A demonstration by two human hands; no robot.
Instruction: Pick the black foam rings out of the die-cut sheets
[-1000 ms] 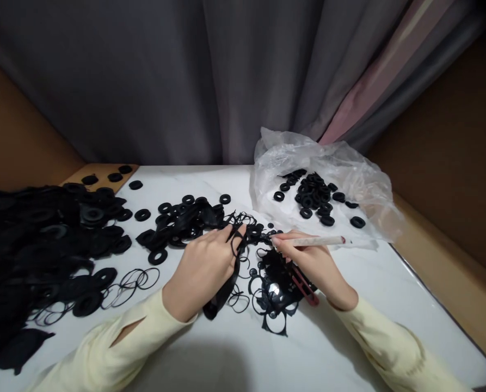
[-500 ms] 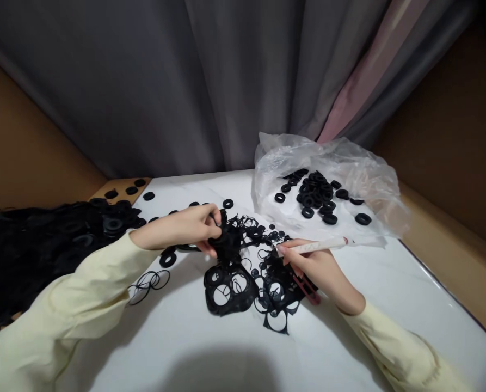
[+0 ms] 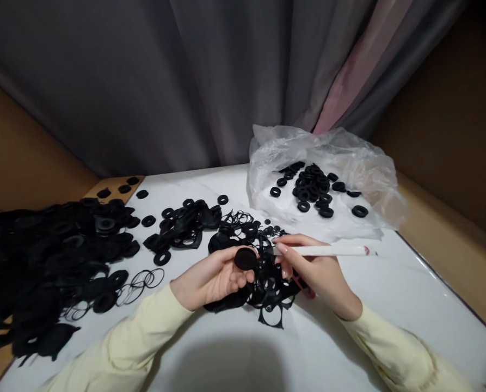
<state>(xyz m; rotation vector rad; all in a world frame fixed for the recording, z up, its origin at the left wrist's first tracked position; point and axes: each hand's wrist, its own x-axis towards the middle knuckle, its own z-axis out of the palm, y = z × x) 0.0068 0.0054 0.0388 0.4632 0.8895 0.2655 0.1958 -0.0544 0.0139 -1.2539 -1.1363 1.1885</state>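
Observation:
My left hand (image 3: 214,275) is closed on a round black rubber disc (image 3: 245,259), pinched between thumb and fingers with its flat face turned towards me. Just to the right, my right hand (image 3: 320,275) grips a slim white pen-shaped tool (image 3: 332,250) like a pen. Its working tip points left, close to the disc; whether they touch I cannot tell. Below and between both hands lies a heap of black rubber scraps (image 3: 273,294) with round holes cut through them. A red piece (image 3: 308,292) pokes out from under the right hand, mostly hidden.
A large pile of black rubber pieces (image 3: 63,256) covers the left side. A smaller cluster (image 3: 185,220) lies behind my left hand. At the back right, a clear plastic bag (image 3: 373,179) has black rings (image 3: 312,182) on it. Thin loops (image 3: 145,283) lie left; a grey curtain (image 3: 145,81) hangs behind.
My left hand has left the clump of scraps, moved right and towards me, and now holds a disc. The clump lies further left. The pen-shaped tool has tilted nearer to level.

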